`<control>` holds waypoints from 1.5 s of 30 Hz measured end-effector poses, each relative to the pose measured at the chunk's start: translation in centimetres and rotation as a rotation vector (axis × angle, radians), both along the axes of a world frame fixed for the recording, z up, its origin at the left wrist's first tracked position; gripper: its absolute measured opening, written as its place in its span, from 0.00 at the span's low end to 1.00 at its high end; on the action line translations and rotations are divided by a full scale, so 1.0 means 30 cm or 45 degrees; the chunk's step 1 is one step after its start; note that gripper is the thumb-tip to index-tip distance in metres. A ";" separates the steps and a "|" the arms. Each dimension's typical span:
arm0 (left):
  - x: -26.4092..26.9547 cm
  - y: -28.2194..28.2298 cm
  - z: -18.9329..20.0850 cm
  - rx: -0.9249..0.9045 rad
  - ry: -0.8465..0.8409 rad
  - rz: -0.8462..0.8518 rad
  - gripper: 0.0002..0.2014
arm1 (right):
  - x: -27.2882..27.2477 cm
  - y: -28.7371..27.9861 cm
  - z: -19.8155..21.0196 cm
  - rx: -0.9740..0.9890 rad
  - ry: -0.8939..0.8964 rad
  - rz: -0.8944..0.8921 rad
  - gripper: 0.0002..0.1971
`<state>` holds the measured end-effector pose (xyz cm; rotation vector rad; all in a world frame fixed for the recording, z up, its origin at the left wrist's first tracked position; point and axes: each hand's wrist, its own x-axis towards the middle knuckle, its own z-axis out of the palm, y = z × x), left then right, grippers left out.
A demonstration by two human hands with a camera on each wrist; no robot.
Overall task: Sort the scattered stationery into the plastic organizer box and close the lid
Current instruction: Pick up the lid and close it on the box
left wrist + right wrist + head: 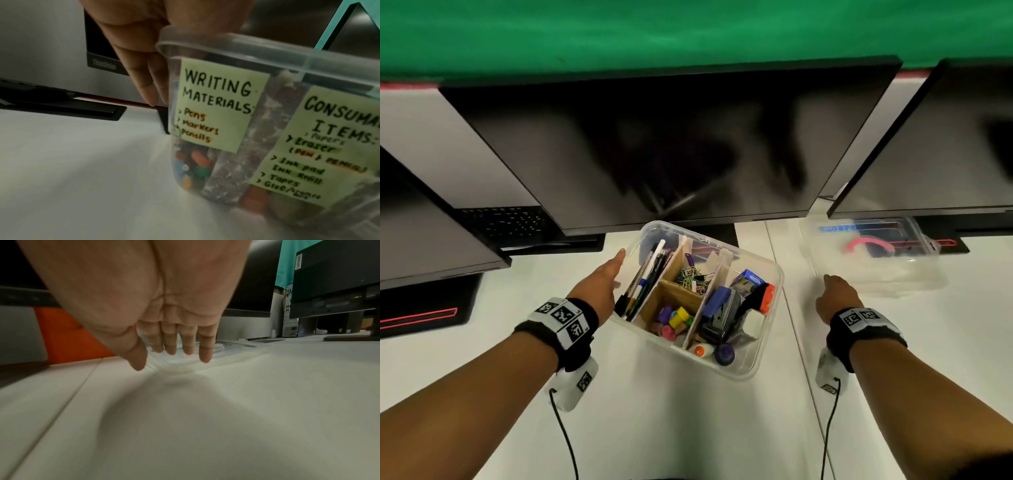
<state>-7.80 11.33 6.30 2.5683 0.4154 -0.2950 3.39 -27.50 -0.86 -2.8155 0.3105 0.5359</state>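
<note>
The clear plastic organizer box stands open mid-desk. Its compartments hold pens, paper clips, coloured erasers and a blue stapler. My left hand lies against the box's left wall, fingers straight. In the left wrist view those fingers run down beside the labelled wall of the box. The clear lid lies flat to the right. My right hand reaches its near left corner, with the fingers spread and straight over the lid's edge. Neither hand grips anything.
Three dark monitors stand along the back, their stands on the white desk. A keyboard sits behind at the left. A seam runs down the desk between box and lid.
</note>
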 end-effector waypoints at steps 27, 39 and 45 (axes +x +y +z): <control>-0.103 -0.015 0.040 0.178 0.125 -0.003 0.42 | -0.380 0.127 0.186 -0.546 -0.291 0.145 0.19; -0.048 0.087 0.096 0.320 0.136 -0.253 0.30 | -0.432 0.348 0.824 -0.088 -0.829 0.392 0.10; -0.012 0.129 0.115 0.099 0.103 -0.266 0.27 | -0.476 0.482 0.898 0.318 -0.963 0.434 0.07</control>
